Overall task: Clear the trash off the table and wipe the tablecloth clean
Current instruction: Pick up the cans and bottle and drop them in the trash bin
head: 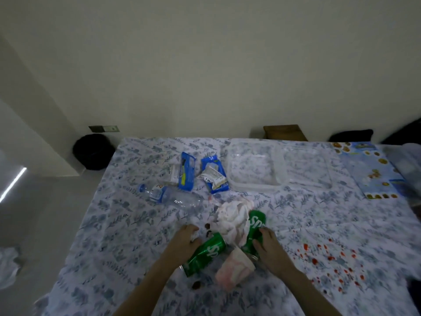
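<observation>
The right hand [267, 246] covers part of the right green can [256, 224], so its lettering shows only "SP". The left hand [185, 239] hides most of a small white scrap [194, 236]. The print on the blue wrappers [187, 171] is too small to read. The left edge cuts a pale cloth [8, 265].

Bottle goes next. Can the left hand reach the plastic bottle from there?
Probably yes: the bottle lies beyond the left hand with only tablecloth between, though that hand seems to hold a white scrap.
</observation>
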Demonstrator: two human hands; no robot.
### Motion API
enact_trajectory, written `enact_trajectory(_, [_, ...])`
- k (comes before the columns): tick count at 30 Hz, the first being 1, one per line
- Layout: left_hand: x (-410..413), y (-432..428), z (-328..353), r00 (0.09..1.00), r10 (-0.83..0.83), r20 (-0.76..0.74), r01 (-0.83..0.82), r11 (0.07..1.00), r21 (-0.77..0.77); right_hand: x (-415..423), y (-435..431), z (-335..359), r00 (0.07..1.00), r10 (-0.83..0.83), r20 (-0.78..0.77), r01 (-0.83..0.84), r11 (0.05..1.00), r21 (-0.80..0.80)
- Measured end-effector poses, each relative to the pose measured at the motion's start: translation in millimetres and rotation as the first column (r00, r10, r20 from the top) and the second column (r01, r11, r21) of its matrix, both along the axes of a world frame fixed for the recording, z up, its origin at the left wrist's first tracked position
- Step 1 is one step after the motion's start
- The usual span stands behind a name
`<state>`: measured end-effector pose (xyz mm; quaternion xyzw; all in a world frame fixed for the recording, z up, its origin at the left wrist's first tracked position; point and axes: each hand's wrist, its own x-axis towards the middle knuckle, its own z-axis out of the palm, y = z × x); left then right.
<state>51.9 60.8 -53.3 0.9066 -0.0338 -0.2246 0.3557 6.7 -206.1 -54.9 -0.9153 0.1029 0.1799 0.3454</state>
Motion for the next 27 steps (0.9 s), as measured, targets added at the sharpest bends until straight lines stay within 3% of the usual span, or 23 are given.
enact_trajectory(8, [4.0,-14.4,-27.9,0.951,-0.298,-0.088,0.300,0.954,0.013,-8.4,13.7,-11.3,0.961,-0.253,-0.107,0.255,0.967,-0.004])
enact_trajectory(14, [-0.9,-20.7,-40.2,0.923,-0.383,-0.022,0.379,0.901,0.210,-2.6,23.2,-16.1,0.925,-0.355,-0.135,0.363,0.931,0.036])
enact_trajectory(20, [-2.3,-17.8,-29.8,0.972,-0.235,0.025,0.233,0.970,0.073,27.9,14.6,-29.2,0.912,-0.391,-0.124,0.400,0.914,0.061])
enact_trajectory(24, [1.7,-9.7,-10.3,0.995,-0.040,-0.087,0.035,0.998,-0.060,29.1,-7.9,-69.2,0.931,-0.333,-0.149,0.346,0.936,0.067])
enact_trajectory(27, [4.1,-6.7,0.5,0.981,0.122,-0.148,-0.140,0.983,-0.119,31.1,-12.5,-49.3,0.941,-0.310,-0.135,0.325,0.939,0.109])
